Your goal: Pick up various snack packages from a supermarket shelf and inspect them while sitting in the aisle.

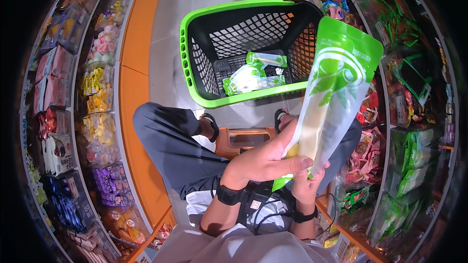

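My left hand (pixel 256 162) grips the lower part of a long green-and-clear plastic snack packet (pixel 331 95), its thumb pressed across the front. Through the clear film shows a pale, stick-shaped piece of food. At the packet's bottom end, my right hand (pixel 309 184) pinches it with the fingertips, partly hidden behind the film. The packet tilts up to the right and covers one corner of a black shopping basket (pixel 248 25) with a green rim. Inside that basket lie several similar green packets (pixel 252 78).
Shelves of packaged snacks line both sides, with yellow packets (pixel 97 87) and purple packets (pixel 111 186) on the left and green packets (pixel 411 160) on the right. An orange plastic stool (pixel 246 138) stands between my feet. Cables (pixel 265 213) hang by my wrists.
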Action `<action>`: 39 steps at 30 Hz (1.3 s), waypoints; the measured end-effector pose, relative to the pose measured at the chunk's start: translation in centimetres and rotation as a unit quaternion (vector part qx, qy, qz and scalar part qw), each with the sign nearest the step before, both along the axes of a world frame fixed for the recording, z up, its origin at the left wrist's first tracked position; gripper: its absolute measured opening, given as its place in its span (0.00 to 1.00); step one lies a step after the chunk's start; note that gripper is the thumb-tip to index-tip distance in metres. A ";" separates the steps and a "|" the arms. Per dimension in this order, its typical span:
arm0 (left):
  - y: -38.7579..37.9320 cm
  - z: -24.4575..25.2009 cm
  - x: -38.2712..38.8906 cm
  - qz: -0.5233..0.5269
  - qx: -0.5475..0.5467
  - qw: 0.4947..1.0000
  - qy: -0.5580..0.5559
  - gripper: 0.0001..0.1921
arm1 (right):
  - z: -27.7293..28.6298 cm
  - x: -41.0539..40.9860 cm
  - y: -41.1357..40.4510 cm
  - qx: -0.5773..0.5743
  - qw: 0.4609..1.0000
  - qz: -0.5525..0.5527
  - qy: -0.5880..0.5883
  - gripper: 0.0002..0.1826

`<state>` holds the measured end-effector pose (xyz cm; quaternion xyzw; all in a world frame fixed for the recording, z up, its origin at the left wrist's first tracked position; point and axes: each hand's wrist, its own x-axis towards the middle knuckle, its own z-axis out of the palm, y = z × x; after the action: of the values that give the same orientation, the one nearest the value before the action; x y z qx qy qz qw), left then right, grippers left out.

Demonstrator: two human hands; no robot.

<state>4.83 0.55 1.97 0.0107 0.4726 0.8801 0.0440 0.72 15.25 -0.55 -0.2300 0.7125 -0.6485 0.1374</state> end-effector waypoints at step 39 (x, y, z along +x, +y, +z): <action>-0.8 -0.9 0.7 0.064 0.047 0.996 0.036 0.33 | 0.5 -0.2 -2.0 0.004 0.998 0.060 0.019 0.11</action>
<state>5.54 -0.24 1.09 0.0141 0.4318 0.9014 -0.0296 0.55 13.30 -0.06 -0.2837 0.7025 -0.6319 0.1637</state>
